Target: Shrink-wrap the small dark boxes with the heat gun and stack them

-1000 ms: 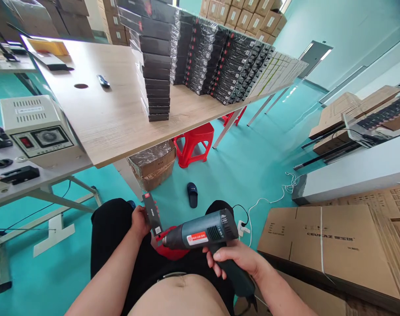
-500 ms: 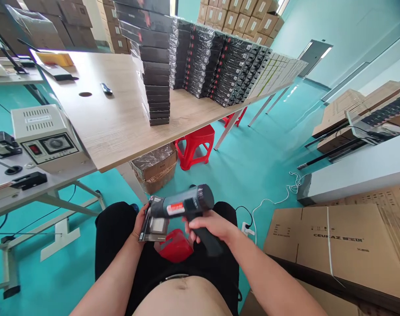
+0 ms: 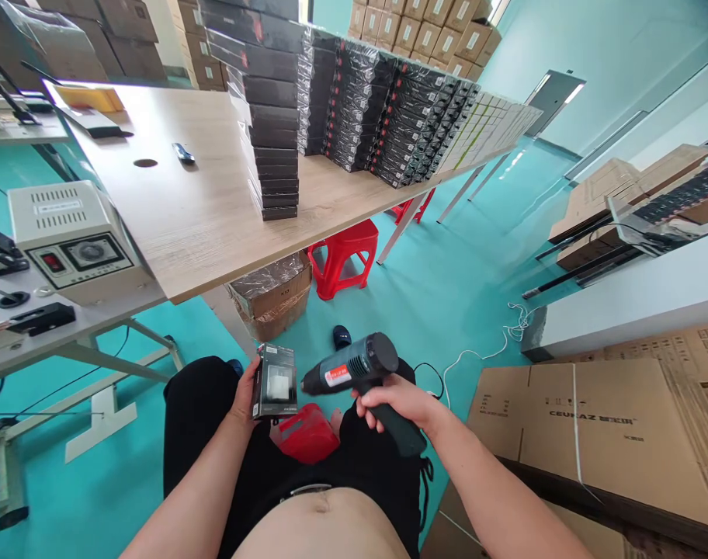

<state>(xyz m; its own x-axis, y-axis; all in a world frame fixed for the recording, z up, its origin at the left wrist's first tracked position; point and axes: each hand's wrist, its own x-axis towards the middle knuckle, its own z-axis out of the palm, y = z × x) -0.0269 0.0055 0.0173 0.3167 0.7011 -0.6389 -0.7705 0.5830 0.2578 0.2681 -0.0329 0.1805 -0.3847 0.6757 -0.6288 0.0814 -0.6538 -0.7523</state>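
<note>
My right hand [image 3: 386,400] is wrapped round the grip of a dark heat gun [image 3: 354,365] above my lap. Its nozzle points left, a small gap away from a black box [image 3: 275,382] with a pale patch on its front. That box is held upright by my left hand [image 3: 248,388], fingers along its left edge. Between my legs, under the tools, is the red seat of a stool [image 3: 307,435]. Parts of the left fingers are hidden behind the box.
A wooden table [image 3: 173,225] ahead carries tall stacks of black boxes [image 3: 354,109] and a small knife-like tool [image 3: 183,154]. A grey control unit [image 3: 78,241] stands at left. Large cartons [image 3: 581,435] lie at right; a red stool [image 3: 345,256] stands under the table.
The heat gun has moved right, away from the box, so its nozzle no longer overlaps it. The box now faces me more squarely in my left hand.
</note>
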